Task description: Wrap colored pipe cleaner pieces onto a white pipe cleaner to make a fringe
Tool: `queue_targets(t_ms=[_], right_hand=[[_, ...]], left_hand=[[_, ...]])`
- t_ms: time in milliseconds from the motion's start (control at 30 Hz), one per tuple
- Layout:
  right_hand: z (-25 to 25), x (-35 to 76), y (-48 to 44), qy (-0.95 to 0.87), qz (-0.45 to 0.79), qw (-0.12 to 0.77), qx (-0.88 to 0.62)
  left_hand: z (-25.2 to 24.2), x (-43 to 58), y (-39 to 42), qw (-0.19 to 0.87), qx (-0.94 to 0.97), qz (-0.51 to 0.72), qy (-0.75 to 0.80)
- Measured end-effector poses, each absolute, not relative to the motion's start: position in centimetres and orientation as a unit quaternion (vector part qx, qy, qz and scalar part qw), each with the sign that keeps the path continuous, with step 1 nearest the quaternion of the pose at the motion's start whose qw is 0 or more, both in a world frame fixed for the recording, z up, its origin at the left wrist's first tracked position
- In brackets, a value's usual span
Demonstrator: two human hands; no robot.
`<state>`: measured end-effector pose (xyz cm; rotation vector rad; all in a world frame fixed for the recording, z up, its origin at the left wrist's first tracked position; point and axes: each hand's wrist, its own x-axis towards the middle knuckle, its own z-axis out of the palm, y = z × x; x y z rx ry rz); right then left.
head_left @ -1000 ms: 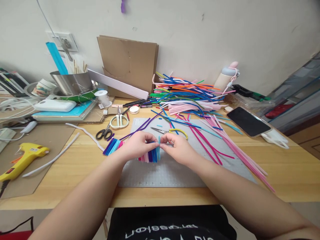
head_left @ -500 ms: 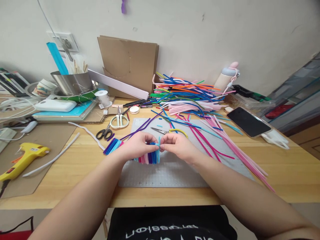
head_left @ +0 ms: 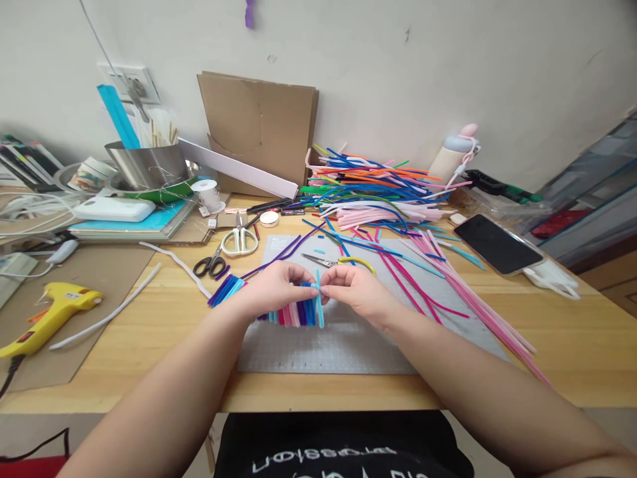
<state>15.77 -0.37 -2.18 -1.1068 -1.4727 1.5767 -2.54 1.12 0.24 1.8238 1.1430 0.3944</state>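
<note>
A row of short pipe cleaners [head_left: 288, 316] in blue, purple, pink and light blue lies side by side over the grey cutting mat, passing beneath my left hand. My left hand [head_left: 276, 287] is closed in a pinch at the row's right end. At that end a light-blue pipe cleaner [head_left: 320, 315] stands crosswise, slightly apart from the others. My right hand [head_left: 353, 290] pinches at the middle of this light-blue piece, its fingertips nearly meeting the left ones. The exact grip is hidden between the fingertips. Just behind the hands lie yellow-handled scissors [head_left: 355, 263].
Loose pink pipe cleaners [head_left: 478, 309] stretch across the cutting mat [head_left: 368, 352] to the right. A mixed pile of pipe cleaners [head_left: 378, 189] sits at the back. Black scissors [head_left: 210, 265], white-handled scissors [head_left: 239, 240] and a yellow glue gun [head_left: 60, 309] are leftward; a phone [head_left: 497, 243] lies right.
The light-blue piece at the row's end now leans a little rightward, with a small gap from the row. Both hands keep their pinch; the whole view has shifted slightly.
</note>
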Motion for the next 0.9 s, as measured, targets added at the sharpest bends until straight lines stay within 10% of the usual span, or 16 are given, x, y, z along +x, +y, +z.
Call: queue_targets(t_ms=[900], right_hand=[[-1.55, 15.83, -0.51, -0.637, 0.595, 0.239, -0.427]], left_hand=[[0.23, -2.23, 0.46, 0.427, 0.766, 0.132, 0.462]])
